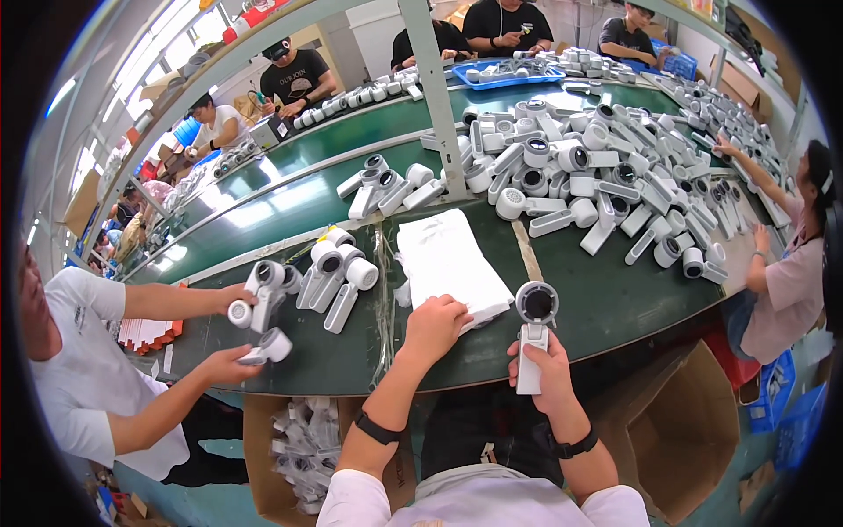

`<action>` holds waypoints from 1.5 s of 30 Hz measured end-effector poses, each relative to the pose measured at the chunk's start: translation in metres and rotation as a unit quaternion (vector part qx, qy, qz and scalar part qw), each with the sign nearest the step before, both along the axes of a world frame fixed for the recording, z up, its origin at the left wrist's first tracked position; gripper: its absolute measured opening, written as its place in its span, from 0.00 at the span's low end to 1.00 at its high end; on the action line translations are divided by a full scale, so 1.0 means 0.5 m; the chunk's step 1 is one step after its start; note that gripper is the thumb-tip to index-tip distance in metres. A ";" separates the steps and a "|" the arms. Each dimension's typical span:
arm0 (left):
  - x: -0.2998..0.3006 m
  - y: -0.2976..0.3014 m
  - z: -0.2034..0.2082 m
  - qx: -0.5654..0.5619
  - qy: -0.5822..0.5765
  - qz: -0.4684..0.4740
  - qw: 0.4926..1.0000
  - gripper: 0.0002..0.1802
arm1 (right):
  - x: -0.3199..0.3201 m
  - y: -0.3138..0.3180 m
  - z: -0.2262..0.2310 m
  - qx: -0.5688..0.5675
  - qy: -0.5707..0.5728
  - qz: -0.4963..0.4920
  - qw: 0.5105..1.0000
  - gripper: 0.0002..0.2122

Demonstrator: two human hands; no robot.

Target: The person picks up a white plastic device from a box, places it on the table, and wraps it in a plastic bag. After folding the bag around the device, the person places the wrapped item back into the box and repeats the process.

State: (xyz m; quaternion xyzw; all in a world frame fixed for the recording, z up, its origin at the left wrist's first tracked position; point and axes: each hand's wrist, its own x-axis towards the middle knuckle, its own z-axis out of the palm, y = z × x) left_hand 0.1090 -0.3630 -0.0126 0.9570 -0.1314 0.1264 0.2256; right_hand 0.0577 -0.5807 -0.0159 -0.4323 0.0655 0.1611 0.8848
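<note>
My right hand (543, 373) grips the white handle of a small handheld fan (534, 323), holding it upright at the near edge of the green table (606, 294); its round dark-faced head points at me. My left hand (433, 325) rests on the near end of a stack of white plastic bags (448, 259) and pinches it. Both wrists wear black bands.
A big heap of white fans (597, 167) covers the table's right half, with smaller clusters (338, 268) to the left. A person on the left handles two fans (259, 299). Another person (790, 263) works at the right. Open cardboard boxes (685, 430) sit under the table.
</note>
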 end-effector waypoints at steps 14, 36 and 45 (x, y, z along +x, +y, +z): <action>0.015 -0.002 0.027 -0.269 0.031 0.018 0.963 0.09 | 0.008 0.025 -0.004 -0.055 -0.046 0.017 0.997 0.14; 0.007 0.030 0.097 -0.341 0.144 -0.018 0.929 0.09 | 0.126 0.002 0.092 -0.345 -0.124 0.380 0.849 0.41; 0.008 0.040 0.098 -0.353 0.114 0.017 0.928 0.09 | 0.116 -0.019 0.091 -0.348 -0.116 0.355 0.859 0.35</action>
